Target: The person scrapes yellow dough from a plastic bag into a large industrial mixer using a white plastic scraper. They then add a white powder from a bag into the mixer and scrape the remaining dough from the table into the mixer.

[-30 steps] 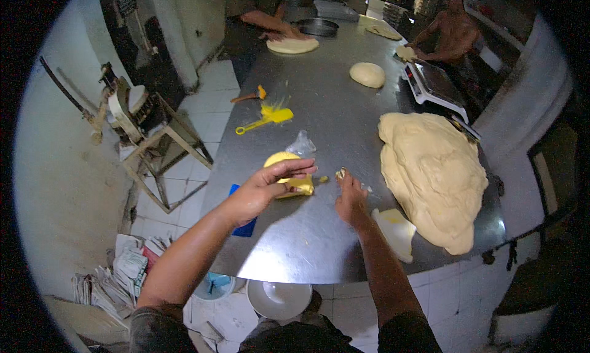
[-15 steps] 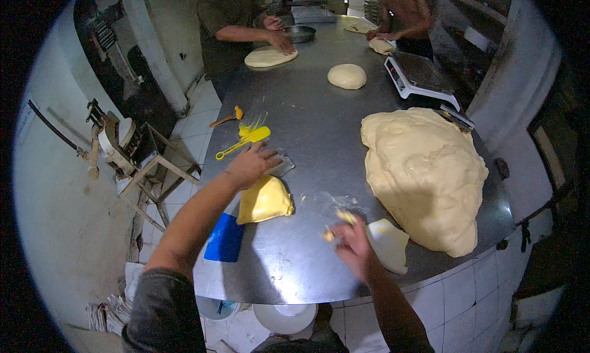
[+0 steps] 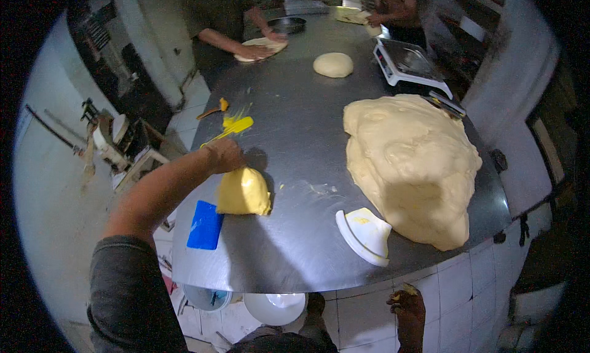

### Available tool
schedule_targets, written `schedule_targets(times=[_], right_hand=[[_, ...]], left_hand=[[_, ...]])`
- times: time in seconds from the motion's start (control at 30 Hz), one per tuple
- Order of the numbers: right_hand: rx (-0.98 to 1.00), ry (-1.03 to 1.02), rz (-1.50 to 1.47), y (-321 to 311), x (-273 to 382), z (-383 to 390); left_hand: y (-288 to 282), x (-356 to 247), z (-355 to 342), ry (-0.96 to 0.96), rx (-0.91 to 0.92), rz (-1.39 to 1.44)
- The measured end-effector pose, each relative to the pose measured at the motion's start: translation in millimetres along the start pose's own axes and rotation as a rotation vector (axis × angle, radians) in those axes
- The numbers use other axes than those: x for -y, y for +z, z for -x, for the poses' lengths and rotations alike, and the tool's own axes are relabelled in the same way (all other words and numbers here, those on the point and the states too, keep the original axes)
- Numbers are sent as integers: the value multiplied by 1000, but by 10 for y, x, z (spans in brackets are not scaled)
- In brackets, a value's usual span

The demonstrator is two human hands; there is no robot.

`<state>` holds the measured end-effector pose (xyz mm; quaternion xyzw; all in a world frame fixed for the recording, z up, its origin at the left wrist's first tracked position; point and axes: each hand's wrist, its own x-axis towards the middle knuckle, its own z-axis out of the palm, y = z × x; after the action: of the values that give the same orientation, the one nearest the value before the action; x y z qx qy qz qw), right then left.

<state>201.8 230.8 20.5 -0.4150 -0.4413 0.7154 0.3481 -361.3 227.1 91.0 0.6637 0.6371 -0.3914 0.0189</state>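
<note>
My left hand (image 3: 225, 155) is closed at the upper end of a glossy yellow bag of margarine (image 3: 244, 192), which narrows toward my fist; the fingertips are hidden. Low at the right, off the table's front edge, hangs my right hand (image 3: 407, 304), its fingers curled, with pale yellow stuff on or between them. A blue flat scraper (image 3: 205, 225) lies left of the bag. To the right lies a white plastic piece (image 3: 364, 233) with a curved rim and a yellow smear. Beyond my left hand a yellow spatula (image 3: 236, 126) rests beside yellow streaks.
A big dough mass (image 3: 412, 162) covers the right of the metal table (image 3: 295, 248). Farther off are a dough ball (image 3: 333, 64), a white scale (image 3: 409, 67) and a brown-handled tool (image 3: 213, 109). Two people handle dough at the far end. Buckets (image 3: 275, 308) stand below the front edge.
My left hand has drawn back and closed at the bag's upper end. My right hand has moved from above the table to beyond its front edge. The white piece shows whole.
</note>
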Motion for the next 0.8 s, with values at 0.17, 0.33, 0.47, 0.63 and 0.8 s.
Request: schedule_targets(times=[0.17,0.33,0.47,0.63,0.8], right_hand=[[236,-40,91,238,65,-327],[682,-387,513,658,139,-533],[916,-124,423,1148,43,-351],[1254,-6,556,1940,-315,533],[1726,-556,957,2573,-848,2007]], left_hand=[[-560,-389,1078,-34,-254,282],[-701,-854,2547,-453,-475,846],[-552,-1607,3862,-845,-716,1407],[125,-3184,5269,-1321,-836,1525],[869,-5398,6476,-1888,-692,1424]])
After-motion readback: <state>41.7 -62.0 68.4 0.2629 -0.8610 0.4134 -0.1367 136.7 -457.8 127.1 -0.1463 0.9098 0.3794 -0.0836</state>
